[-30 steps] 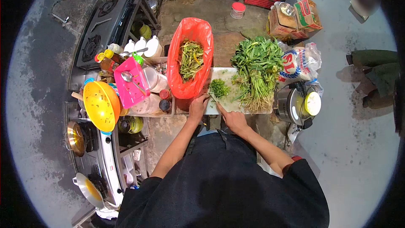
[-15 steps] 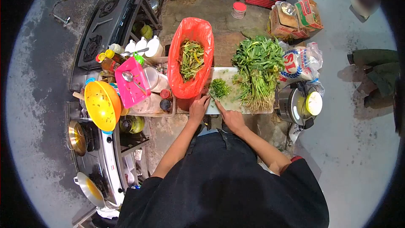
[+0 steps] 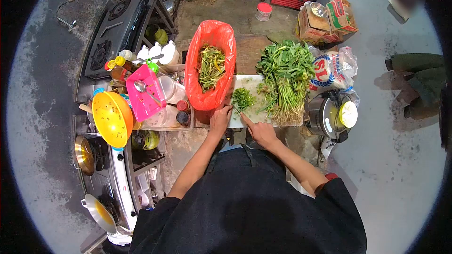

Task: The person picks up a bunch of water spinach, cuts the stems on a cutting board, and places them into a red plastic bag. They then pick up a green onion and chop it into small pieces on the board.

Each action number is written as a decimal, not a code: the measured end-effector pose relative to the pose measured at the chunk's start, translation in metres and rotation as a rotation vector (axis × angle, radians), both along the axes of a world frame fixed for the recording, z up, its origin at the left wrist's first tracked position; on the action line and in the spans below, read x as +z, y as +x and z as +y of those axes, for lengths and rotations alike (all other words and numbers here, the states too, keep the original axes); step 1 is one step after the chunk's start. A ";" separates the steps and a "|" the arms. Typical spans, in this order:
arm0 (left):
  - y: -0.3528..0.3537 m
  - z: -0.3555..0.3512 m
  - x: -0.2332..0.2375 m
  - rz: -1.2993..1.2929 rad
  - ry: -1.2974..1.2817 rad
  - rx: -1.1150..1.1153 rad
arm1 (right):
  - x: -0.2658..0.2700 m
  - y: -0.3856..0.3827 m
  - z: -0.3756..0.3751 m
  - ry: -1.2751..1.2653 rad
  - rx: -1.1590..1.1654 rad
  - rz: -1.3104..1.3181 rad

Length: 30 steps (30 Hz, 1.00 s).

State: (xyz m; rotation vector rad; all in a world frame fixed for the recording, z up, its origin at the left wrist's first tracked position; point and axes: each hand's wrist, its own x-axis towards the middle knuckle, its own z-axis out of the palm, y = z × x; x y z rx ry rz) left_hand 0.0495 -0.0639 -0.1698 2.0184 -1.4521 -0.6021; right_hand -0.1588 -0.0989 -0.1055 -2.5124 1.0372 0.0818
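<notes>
My right hand (image 3: 262, 132) is closed on a knife (image 3: 237, 108), its index finger stretched forward along the tool. Only a short, thin part of the blade shows between my hands. My left hand (image 3: 220, 121) rests at the left edge of the white cutting board (image 3: 258, 83), fingers bent together near the blade; what they pinch is too small to make out. Just beyond the blade lies a pile of finely chopped greens (image 3: 243, 98). A big bunch of leafy greens (image 3: 288, 61), stems and roots towards me, covers the board's right side.
Left of the board stands a red plastic bag (image 3: 191, 75) with plant trimmings. Further left are a pink basket (image 3: 153, 106), a yellow colander (image 3: 109, 121) and seasoning bottles (image 3: 123, 69). A pot (image 3: 320, 116) stands at the right. Another person's legs (image 3: 419, 77) show far right.
My right hand has shifted slightly to the right, away from my left hand. The whole view has drifted a little; the greens and containers look the same.
</notes>
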 end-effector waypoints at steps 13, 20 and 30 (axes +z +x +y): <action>-0.003 0.001 0.015 0.054 0.104 0.039 | -0.033 0.014 0.006 -0.052 -0.036 0.081; -0.001 0.000 0.012 0.043 0.076 0.062 | -0.040 0.013 0.011 -0.125 -0.052 0.011; 0.004 0.007 0.008 0.000 0.032 -0.026 | -0.028 -0.005 0.010 -0.077 -0.037 0.009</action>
